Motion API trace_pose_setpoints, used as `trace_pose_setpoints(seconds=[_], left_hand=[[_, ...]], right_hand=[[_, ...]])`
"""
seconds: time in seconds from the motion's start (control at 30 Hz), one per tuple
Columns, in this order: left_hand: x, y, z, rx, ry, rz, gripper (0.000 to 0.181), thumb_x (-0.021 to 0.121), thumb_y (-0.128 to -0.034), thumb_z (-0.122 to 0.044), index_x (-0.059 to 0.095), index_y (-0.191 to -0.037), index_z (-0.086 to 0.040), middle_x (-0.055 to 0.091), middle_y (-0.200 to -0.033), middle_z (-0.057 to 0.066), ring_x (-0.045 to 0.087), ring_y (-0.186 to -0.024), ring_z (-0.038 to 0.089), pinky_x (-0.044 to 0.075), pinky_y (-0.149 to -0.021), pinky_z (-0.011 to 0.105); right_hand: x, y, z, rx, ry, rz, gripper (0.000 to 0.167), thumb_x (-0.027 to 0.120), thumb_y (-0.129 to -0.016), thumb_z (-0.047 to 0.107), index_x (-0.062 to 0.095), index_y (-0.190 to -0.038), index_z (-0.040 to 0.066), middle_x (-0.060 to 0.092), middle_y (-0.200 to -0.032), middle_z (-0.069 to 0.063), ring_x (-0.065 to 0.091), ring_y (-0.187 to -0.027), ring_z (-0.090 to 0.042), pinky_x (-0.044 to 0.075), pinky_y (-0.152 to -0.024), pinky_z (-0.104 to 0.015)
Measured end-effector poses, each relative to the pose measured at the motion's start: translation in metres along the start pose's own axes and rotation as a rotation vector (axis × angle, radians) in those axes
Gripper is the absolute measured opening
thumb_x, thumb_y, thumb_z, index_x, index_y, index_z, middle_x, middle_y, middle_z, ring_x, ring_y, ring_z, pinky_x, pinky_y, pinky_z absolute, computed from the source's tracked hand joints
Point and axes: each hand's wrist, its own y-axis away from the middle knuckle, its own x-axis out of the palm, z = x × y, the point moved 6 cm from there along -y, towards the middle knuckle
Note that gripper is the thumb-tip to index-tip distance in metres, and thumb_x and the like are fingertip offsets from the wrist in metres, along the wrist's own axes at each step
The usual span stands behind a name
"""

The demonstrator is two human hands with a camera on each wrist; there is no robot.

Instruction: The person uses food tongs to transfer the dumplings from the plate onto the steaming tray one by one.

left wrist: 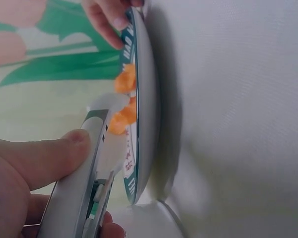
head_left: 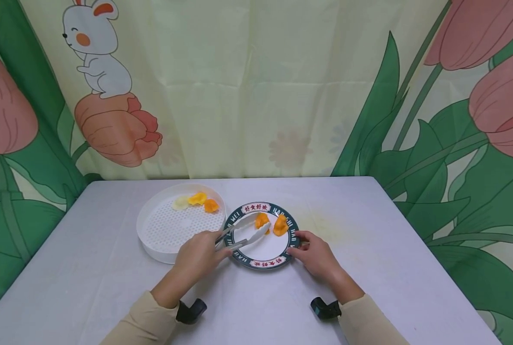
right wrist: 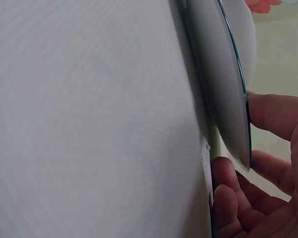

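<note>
My left hand (head_left: 198, 256) grips a pair of tongs (head_left: 255, 236), whose tips reach over a round plate (head_left: 262, 252) with a dark green lettered rim. Close to the tips lies one orange piece (head_left: 262, 220); whether they pinch it I cannot tell. A second orange piece (head_left: 280, 225) rests to its right on the plate. In the left wrist view, the thumb presses along the handle of the tongs (left wrist: 72, 196). My right hand (head_left: 317, 255) holds the plate's right edge. In the right wrist view, its thumb touches the rim of the plate (right wrist: 218, 74), with fingers curled near the underside.
Left of the plate stands a round white tray (head_left: 159, 230) with a perforated base. It holds a pale yellow piece (head_left: 180, 203), a yellow piece (head_left: 197, 198) and an orange piece (head_left: 211, 206). A white cloth (head_left: 88, 268) covers the table; a printed curtain (head_left: 248, 96) hangs behind.
</note>
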Motion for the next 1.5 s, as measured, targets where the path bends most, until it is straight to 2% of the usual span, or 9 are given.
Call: trace_pose_setpoints(seconds=[0.23, 0.47, 0.87, 1.1, 1.33, 1.5], left_hand=[[-0.002, 0.002, 0.003, 0.000, -0.014, -0.001, 0.048, 0.084, -0.0819, -0.030, 0.071, -0.121, -0.005, 0.064, -0.086, 0.003, 0.051, -0.071, 0.019, 0.042, -0.058, 0.032], [-0.006, 0.005, 0.004, 0.012, -0.003, -0.018, 0.038, 0.084, -0.0821, -0.028, 0.073, -0.111, -0.006, 0.055, -0.073, 0.000, 0.049, -0.066, 0.019, 0.040, -0.056, 0.032], [-0.008, 0.006, 0.002, 0.035, 0.001, -0.058, 0.045, 0.084, -0.0823, -0.028, 0.072, -0.119, -0.004, 0.060, -0.080, 0.001, 0.050, -0.070, 0.019, 0.041, -0.059, 0.033], [-0.010, 0.007, 0.002, 0.017, -0.002, -0.044, 0.046, 0.084, -0.0826, -0.028, 0.072, -0.120, -0.004, 0.060, -0.080, 0.001, 0.050, -0.071, 0.019, 0.041, -0.060, 0.032], [-0.019, 0.011, 0.001, 0.031, 0.001, -0.068, 0.045, 0.083, -0.0830, -0.028, 0.071, -0.120, -0.005, 0.067, -0.090, 0.004, 0.052, -0.072, 0.019, 0.044, -0.062, 0.034], [-0.030, 0.015, 0.002, 0.047, 0.015, -0.091, 0.044, 0.084, -0.0830, -0.027, 0.072, -0.119, -0.005, 0.068, -0.089, 0.005, 0.053, -0.072, 0.020, 0.045, -0.062, 0.034]], right_hand=[[0.001, -0.001, 0.001, -0.008, -0.002, 0.003, 0.060, 0.077, -0.089, 0.021, 0.053, -0.142, 0.005, 0.060, -0.127, -0.014, 0.055, -0.094, -0.023, 0.053, -0.075, -0.029], [0.002, -0.001, 0.001, -0.008, 0.006, 0.001, 0.061, 0.077, -0.089, 0.022, 0.053, -0.142, 0.005, 0.060, -0.128, -0.014, 0.055, -0.094, -0.023, 0.053, -0.074, -0.029], [-0.001, -0.002, -0.002, -0.016, 0.005, -0.005, 0.060, 0.077, -0.089, 0.023, 0.054, -0.141, 0.005, 0.060, -0.126, -0.014, 0.055, -0.092, -0.023, 0.052, -0.073, -0.029], [-0.001, -0.002, -0.002, -0.013, 0.002, -0.005, 0.060, 0.077, -0.089, 0.022, 0.054, -0.141, 0.005, 0.062, -0.121, -0.013, 0.055, -0.090, -0.022, 0.052, -0.071, -0.028], [-0.001, -0.001, -0.003, -0.011, -0.009, -0.002, 0.059, 0.077, -0.089, 0.021, 0.054, -0.141, 0.005, 0.062, -0.112, -0.011, 0.054, -0.086, -0.022, 0.050, -0.067, -0.029], [-0.001, 0.001, -0.001, -0.009, -0.009, -0.005, 0.059, 0.077, -0.089, 0.021, 0.054, -0.140, 0.004, 0.063, -0.111, -0.011, 0.053, -0.085, -0.022, 0.049, -0.066, -0.029]])
